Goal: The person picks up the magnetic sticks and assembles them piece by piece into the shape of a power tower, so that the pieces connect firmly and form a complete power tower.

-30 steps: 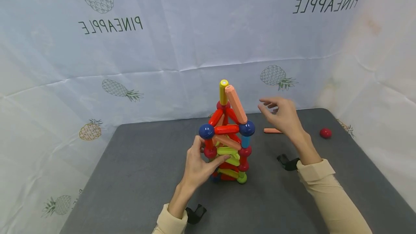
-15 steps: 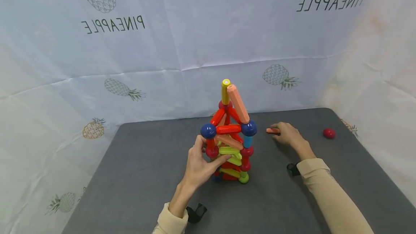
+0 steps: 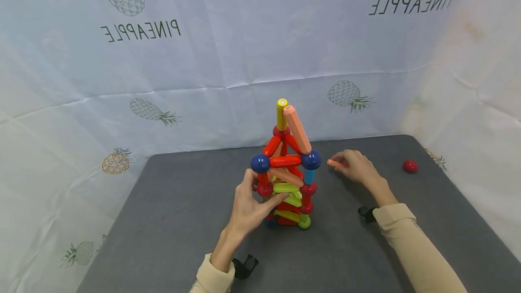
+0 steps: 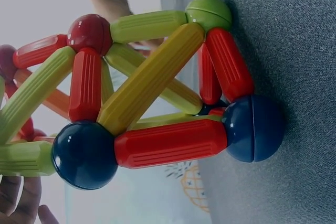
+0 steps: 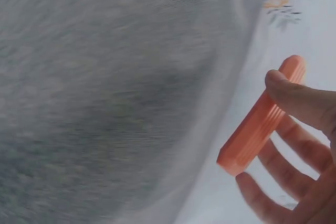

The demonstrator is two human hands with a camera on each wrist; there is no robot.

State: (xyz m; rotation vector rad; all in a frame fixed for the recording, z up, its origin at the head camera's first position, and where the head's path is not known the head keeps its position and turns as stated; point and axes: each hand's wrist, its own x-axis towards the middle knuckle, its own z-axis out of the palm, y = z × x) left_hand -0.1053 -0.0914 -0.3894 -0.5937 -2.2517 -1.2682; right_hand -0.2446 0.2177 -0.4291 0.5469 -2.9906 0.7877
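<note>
A tall tower of magnetic sticks and balls [image 3: 286,162] stands on the grey table, in red, blue, green, yellow and orange. My left hand [image 3: 247,207] holds its left side, thumb across the front and fingers around the back. At its top a yellow stick [image 3: 281,115] points up, and a long orange stick [image 3: 298,130] leans beside it from a blue ball [image 3: 311,160]. Right of the tower, my right hand [image 3: 359,168] pinches another orange magnetic stick [image 5: 254,132] between thumb and fingers. The left wrist view shows the tower's lower balls and sticks up close.
A red ball [image 3: 410,166] lies on the table [image 3: 183,220] near the right edge. Behind it hangs a white cloth [image 3: 244,35] with pineapple prints. Black straps [image 3: 245,267] show at both wrists.
My right hand has come down to the table, taken hold of the orange stick lying there and lifted it slightly. The left hand stays on the tower.
</note>
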